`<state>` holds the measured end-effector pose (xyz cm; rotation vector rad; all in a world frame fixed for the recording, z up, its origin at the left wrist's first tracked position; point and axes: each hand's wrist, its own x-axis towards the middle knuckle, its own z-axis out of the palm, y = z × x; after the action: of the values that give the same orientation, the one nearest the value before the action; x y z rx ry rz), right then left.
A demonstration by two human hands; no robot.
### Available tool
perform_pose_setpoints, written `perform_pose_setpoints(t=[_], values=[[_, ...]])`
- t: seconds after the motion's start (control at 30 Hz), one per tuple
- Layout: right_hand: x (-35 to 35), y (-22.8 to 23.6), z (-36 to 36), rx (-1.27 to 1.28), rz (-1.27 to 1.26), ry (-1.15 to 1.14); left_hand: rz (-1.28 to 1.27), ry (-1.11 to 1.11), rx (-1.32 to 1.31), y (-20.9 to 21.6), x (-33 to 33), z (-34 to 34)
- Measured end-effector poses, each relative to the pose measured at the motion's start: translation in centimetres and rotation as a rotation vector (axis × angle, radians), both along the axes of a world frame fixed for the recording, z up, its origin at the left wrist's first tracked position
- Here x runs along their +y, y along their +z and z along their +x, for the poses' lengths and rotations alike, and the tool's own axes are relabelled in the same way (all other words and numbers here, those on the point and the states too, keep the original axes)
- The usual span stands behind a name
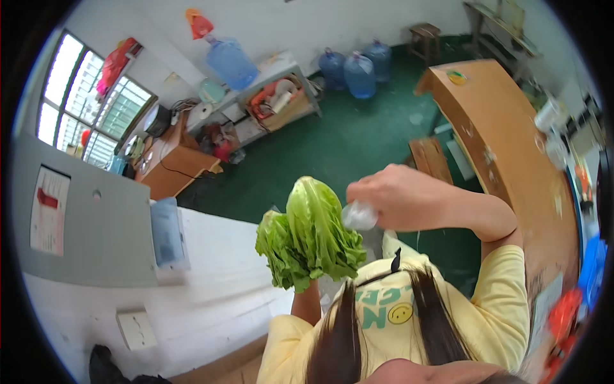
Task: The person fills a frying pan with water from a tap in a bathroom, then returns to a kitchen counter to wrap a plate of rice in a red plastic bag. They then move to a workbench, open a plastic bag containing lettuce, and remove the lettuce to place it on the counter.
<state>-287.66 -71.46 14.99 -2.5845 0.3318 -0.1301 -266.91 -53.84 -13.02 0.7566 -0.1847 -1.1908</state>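
The lettuce (313,233) was held up in front of the person's chest, well above the green floor (345,147). It was a leafy green head, with its leaves spreading outward and a smaller clump drooping to its left side. The left hand was hidden behind the leaves; only the forearm (307,301) showed, rising straight up from the yellow shirt (396,320) into the base of the lettuce, so I could not tell how that grip was set. The right hand (400,195) came in from the right, its arm bent across the chest, and its grip was clamped on a small clear, whitish piece (359,216) at the right edge of the lettuce, touching or just beside the leaves. What that piece was could not be told.

A white surface (211,281) lay to the left below the lettuce, with a pale blue box (167,233) near its far edge. A long wooden counter (505,141) curved along the right. Across the floor stood three large blue water bottles (358,70), with a fourth (230,62) up on a shelf unit (281,83) by the far wall, and windows (89,102) at the left.
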Motion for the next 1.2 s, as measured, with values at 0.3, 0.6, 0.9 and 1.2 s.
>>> perform_pose_setpoints(t=[0.3,0.6,0.9,1.2], values=[[-7.4,7.5,25.5,0.057,0.399,0.828,0.050,0.276,0.071,-0.9,-9.3,13.3],[-13.5,9.6,38.1,0.018,0.675,1.166,0.055,0.409,0.070,-4.0,-15.0,24.8],[-21.3,-3.0,49.4,0.187,0.972,1.441,0.055,0.643,0.056,-14.8,-19.0,31.9],[-17.0,-7.7,64.1,0.077,0.539,1.658,0.001,0.857,0.119,-16.5,-22.8,42.5]])
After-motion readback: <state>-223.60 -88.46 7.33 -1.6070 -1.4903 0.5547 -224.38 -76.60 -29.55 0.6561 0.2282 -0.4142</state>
